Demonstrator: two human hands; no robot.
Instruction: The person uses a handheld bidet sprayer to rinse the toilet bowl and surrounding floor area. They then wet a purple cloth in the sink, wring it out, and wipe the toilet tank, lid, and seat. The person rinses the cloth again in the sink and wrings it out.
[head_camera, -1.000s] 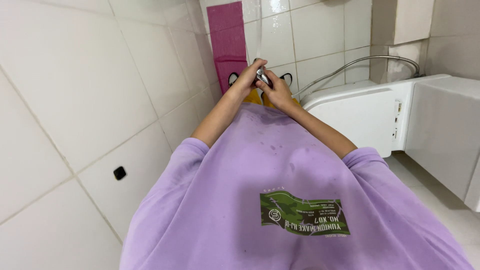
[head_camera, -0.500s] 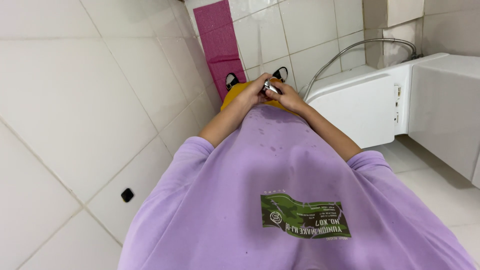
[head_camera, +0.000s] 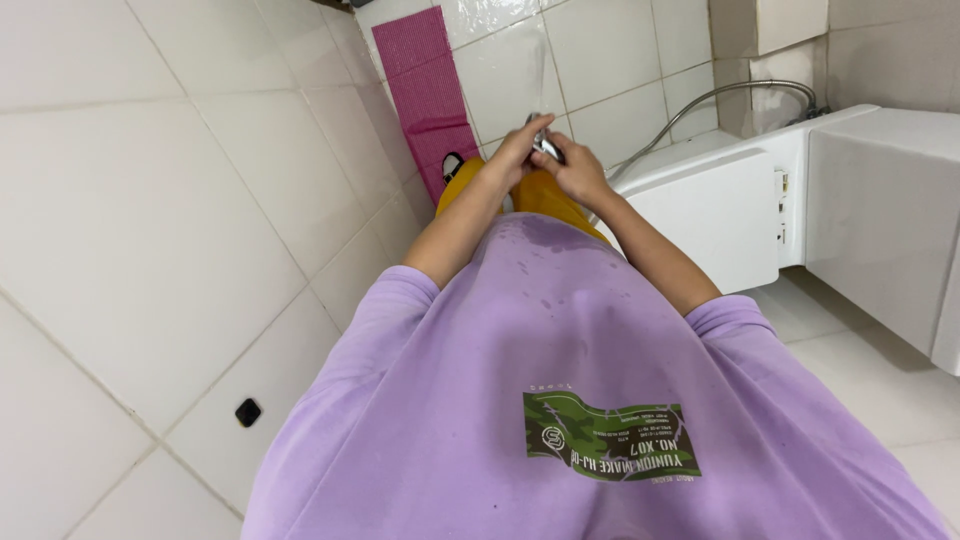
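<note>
Fingers of both hands curl around a small metal spray head (head_camera: 545, 146), held out in front of the chest. Left hand (head_camera: 516, 152) grips it from the left, right hand (head_camera: 575, 170) from the right, so most of it is hidden and its shape is hard to make out. 1 grey hose (head_camera: 700, 105) runs off toward the white toilet (head_camera: 800, 200). White wall tiles (head_camera: 180, 220) fill the left, with a pink mat (head_camera: 430, 80) leaning near the corner. The purple shirt (head_camera: 560, 380) blocks the floor below.
</note>
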